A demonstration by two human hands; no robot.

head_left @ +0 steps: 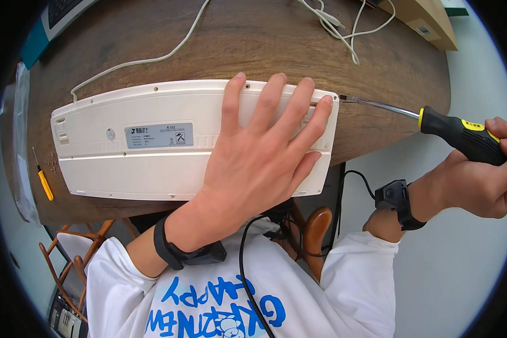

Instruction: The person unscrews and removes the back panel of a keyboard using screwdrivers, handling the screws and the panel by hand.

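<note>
A white keyboard (107,172) lies upside down on the wooden table, its label and screw holes facing up. My left hand (259,143) rests on its right half with the fingers spread, fingertips reaching over the far edge. Out to the right, my right hand (473,177) is wrapped around the black and yellow handle of a screwdriver (462,133). The metal shaft points left, and its tip is right beside the keyboard's far right corner, near a screw hole. Whether the tip touches the keyboard I cannot tell.
A small yellow screwdriver (45,185) lies left of the keyboard, beside several tiny screws (52,164). A white cable (146,59) runs from the keyboard across the brown table (253,42). More white cable (343,31) and a cardboard box (425,25) are at the far right. Clear plastic wrap (21,135) hangs at the left edge.
</note>
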